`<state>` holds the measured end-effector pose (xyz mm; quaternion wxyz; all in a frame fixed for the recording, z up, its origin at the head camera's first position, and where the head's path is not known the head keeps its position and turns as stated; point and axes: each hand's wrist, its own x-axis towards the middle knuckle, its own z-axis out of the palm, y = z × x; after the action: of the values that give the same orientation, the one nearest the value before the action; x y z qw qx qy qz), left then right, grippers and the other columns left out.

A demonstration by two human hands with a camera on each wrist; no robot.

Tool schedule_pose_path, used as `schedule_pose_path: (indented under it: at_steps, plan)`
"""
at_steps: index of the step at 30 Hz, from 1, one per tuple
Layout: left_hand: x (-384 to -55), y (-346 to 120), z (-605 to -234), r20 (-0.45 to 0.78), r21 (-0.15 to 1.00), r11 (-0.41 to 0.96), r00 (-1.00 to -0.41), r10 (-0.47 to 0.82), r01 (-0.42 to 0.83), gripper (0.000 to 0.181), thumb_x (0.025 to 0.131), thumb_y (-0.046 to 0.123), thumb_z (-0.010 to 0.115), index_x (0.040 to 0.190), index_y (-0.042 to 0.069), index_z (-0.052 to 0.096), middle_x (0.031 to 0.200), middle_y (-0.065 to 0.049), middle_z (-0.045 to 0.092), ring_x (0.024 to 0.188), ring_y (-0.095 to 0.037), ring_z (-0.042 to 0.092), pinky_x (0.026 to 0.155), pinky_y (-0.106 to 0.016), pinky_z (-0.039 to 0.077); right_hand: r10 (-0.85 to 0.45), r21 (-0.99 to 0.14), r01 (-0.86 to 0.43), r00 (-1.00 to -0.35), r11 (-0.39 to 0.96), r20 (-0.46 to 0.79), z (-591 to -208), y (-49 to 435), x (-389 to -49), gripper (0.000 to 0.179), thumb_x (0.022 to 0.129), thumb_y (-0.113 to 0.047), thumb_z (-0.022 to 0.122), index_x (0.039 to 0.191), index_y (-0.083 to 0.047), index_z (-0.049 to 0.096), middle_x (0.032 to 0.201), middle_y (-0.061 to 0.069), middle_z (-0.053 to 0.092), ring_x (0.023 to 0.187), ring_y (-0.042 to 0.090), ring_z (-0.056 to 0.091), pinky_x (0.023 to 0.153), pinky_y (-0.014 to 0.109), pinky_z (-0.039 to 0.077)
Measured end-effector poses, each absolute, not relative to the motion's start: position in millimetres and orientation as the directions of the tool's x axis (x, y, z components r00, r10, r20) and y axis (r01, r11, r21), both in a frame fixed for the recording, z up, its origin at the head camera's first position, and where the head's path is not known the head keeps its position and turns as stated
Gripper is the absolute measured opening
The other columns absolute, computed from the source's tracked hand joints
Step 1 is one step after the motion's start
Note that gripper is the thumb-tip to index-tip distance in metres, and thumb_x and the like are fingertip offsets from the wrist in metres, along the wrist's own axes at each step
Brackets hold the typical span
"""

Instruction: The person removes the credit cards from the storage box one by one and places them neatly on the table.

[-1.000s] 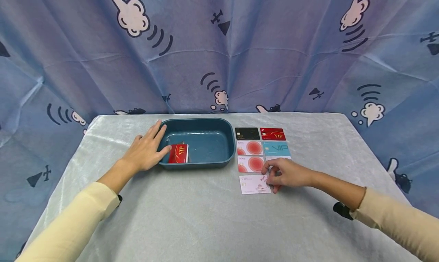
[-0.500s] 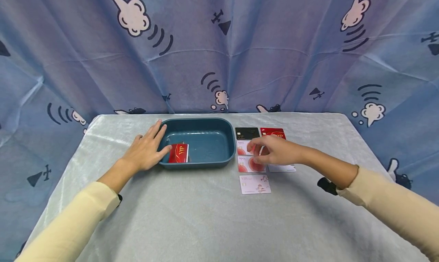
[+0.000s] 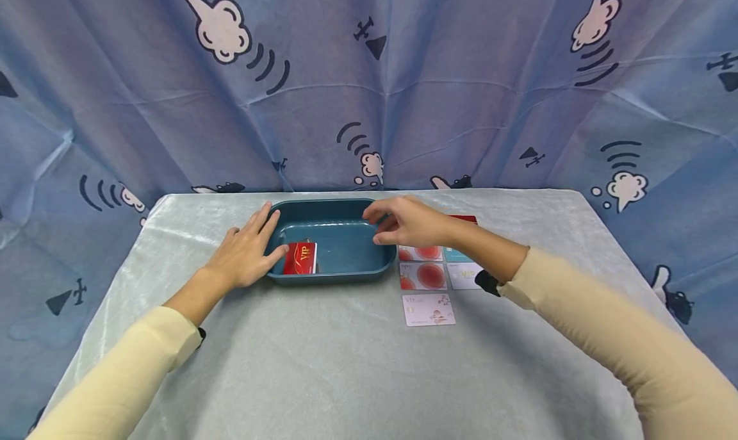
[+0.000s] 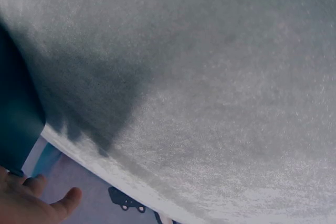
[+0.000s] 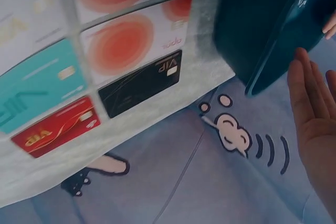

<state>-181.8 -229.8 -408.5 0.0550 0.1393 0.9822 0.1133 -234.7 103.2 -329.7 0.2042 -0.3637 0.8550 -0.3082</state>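
Note:
A dark teal plastic box (image 3: 328, 278) stands on the table with a red VIP card (image 3: 300, 258) lying inside at its left. My left hand (image 3: 245, 251) rests against the box's left rim, fingers spread. Over the right rim hovers my right hand (image 3: 409, 222), loosely bent, with nothing visible in its fingers. Right of the box lie cards in two columns: a pale pink VIP card (image 3: 429, 309), two white cards with red circles, one of them this circle card (image 3: 423, 276), a white card (image 3: 463, 276), a teal card (image 5: 42, 85), a black card (image 5: 142, 83) and a red card (image 5: 55, 127).
A pale velvety cloth (image 3: 323, 363) covers the table. Behind it hangs a blue patterned curtain (image 3: 323, 94), close to the table's back edge. My right forearm passes above the cards and partly hides the upper ones in the head view.
My right hand has left the right edge of the pale pink card and moved up and left across the cards to the box. The left hand and all visible cards have stayed put.

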Motion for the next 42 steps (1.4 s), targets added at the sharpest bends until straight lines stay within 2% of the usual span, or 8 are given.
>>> schedule_pose_path:
  at_steps: [7,13,20,27,29,35,42]
  plan:
    - [-182,-230,-410,-0.069,0.242,0.935,-0.957,0.283,0.259,0.076,0.103,0.046,0.044,0.16,0.005,0.015,0.166,-0.015,0.004,0.15,-0.039,0.017,0.107,-0.071,0.022,-0.754,-0.652,-0.504,-0.637,0.566,-0.162,-341,76,-244,0.049,0.09,-0.007,0.073,0.135,0.001,0.057,0.133,0.018,0.061,0.11,0.029,0.067,0.094,0.036,0.053]
    - [-182,-232,-410,-0.065,0.24,0.936,-0.957,0.282,0.259,0.076,0.103,0.046,0.044,0.159,0.004,0.016,0.166,-0.016,0.005,0.149,-0.039,0.018,0.107,-0.07,0.023,-0.766,-0.661,-0.52,-0.63,0.54,-0.13,-346,55,-253,0.049,0.088,-0.001,0.073,0.134,0.004,0.057,0.133,0.022,0.061,0.111,0.034,0.066,0.097,0.04,0.051]
    - [-182,-232,-411,-0.074,0.24,0.937,-0.957,0.28,0.256,0.076,0.103,0.046,0.044,0.159,0.005,0.016,0.166,-0.016,0.004,0.149,-0.039,0.017,0.107,-0.071,0.023,-0.758,-0.657,-0.517,-0.639,0.549,-0.13,-348,33,-261,0.047,0.09,-0.003,0.071,0.134,0.003,0.057,0.13,0.021,0.063,0.108,0.028,0.068,0.096,0.039,0.051]
    - [-183,-231,-409,-0.083,0.24,0.936,-0.955,0.284,0.258,0.076,0.103,0.047,0.043,0.16,0.004,0.015,0.166,-0.016,0.003,0.149,-0.039,0.017,0.107,-0.07,0.022,-0.755,-0.648,-0.525,-0.645,0.551,-0.119,-352,14,-266,0.036,0.096,-0.01,0.065,0.13,0.003,0.062,0.123,0.016,0.068,0.111,0.022,0.066,0.097,0.032,0.05]
    - [-183,-231,-409,-0.085,0.239,0.936,-0.955,0.286,0.259,0.076,0.103,0.047,0.043,0.159,0.004,0.015,0.166,-0.016,0.003,0.149,-0.039,0.017,0.107,-0.07,0.022,-0.757,-0.66,-0.51,-0.638,0.551,-0.14,-353,9,-266,0.035,0.097,-0.012,0.063,0.129,0.004,0.062,0.121,0.015,0.069,0.11,0.022,0.065,0.096,0.031,0.05]
    - [-183,-231,-409,-0.082,0.235,0.935,-0.953,0.291,0.265,0.076,0.103,0.048,0.042,0.159,0.004,0.015,0.166,-0.016,0.004,0.149,-0.039,0.018,0.107,-0.071,0.023,-0.757,-0.745,-0.377,-0.602,0.551,-0.255,-358,-5,-268,0.036,0.102,-0.013,0.055,0.133,0.006,0.057,0.123,0.018,0.065,0.108,0.032,0.065,0.094,0.034,0.05]
    - [-183,-231,-409,-0.079,0.229,0.935,-0.952,0.294,0.27,0.076,0.103,0.047,0.043,0.159,0.004,0.015,0.166,-0.017,0.004,0.149,-0.039,0.019,0.107,-0.071,0.023,-0.733,-0.704,-0.339,-0.567,0.624,-0.377,-361,-19,-271,0.039,0.101,-0.014,0.055,0.135,0.004,0.056,0.12,0.02,0.065,0.103,0.028,0.062,0.09,0.031,0.047]
